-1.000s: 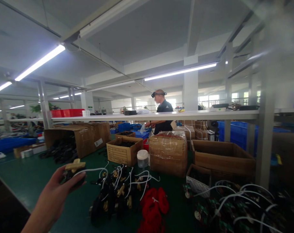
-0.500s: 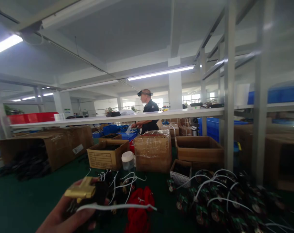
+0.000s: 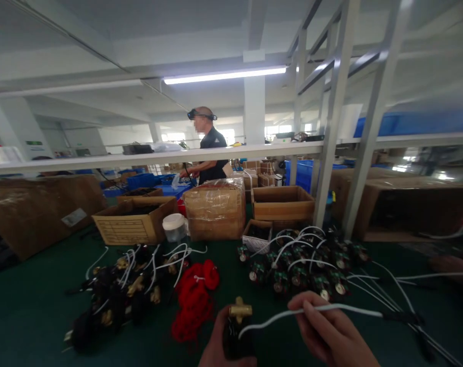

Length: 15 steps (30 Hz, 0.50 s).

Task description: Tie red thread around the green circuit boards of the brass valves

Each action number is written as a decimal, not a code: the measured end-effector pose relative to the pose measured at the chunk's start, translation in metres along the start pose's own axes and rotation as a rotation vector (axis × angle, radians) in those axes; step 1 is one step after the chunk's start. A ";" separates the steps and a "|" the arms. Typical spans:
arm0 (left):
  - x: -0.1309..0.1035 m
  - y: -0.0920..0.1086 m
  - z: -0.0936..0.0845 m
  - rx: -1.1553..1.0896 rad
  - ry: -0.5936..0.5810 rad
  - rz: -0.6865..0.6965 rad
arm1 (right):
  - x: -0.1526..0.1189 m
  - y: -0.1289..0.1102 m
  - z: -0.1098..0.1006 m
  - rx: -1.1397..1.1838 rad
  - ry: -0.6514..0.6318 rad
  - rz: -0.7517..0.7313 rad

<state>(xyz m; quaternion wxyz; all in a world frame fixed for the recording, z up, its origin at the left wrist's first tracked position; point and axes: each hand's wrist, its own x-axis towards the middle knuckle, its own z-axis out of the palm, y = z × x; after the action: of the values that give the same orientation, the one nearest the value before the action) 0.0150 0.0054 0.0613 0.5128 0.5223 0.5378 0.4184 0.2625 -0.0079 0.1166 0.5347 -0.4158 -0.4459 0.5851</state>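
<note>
Low in the middle, my left hand [image 3: 215, 344] is wrapped round a black part with a brass fitting [image 3: 240, 310] on top. From that part a white cable [image 3: 269, 322] runs to the right. My right hand [image 3: 326, 329] pinches the cable between thumb and fingers, and its dark end lies beyond them. Red cord [image 3: 195, 300] is heaped left of my left hand. Farther left lies a pile of black parts with brass fittings [image 3: 135, 286] and white cables. Several green-and-black assemblies [image 3: 298, 272] with white cables lie behind my right hand.
Cardboard boxes [image 3: 215, 211], a lidded plastic jar [image 3: 174, 228] and a small carton [image 3: 257, 236] line the table's back. A white shelf [image 3: 216, 153] and metal posts [image 3: 332, 117] rise beyond. A person [image 3: 212, 142] stands behind; another hand [image 3: 451, 266] shows at far right.
The view has turned right and down. My left hand, holding the black part, now appears farther right and lower. My right hand has come into view, pinching the white cable.
</note>
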 end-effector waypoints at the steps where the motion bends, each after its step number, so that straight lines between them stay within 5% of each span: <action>1: 0.001 -0.003 0.009 0.035 -0.005 -0.021 | 0.000 -0.006 -0.001 -0.066 0.034 0.000; 7: 0.011 -0.008 0.045 0.393 -0.023 -0.013 | 0.017 -0.027 0.001 -0.348 0.049 -0.093; 15: 0.016 -0.015 0.039 0.505 -0.046 0.050 | 0.029 -0.028 -0.012 -0.591 -0.021 -0.049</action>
<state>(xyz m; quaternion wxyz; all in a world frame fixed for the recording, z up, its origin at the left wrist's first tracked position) 0.0523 0.0160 0.0396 0.3680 0.6562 0.6003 0.2713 0.2786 0.0223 0.1408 0.3997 -0.5364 -0.6126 0.4209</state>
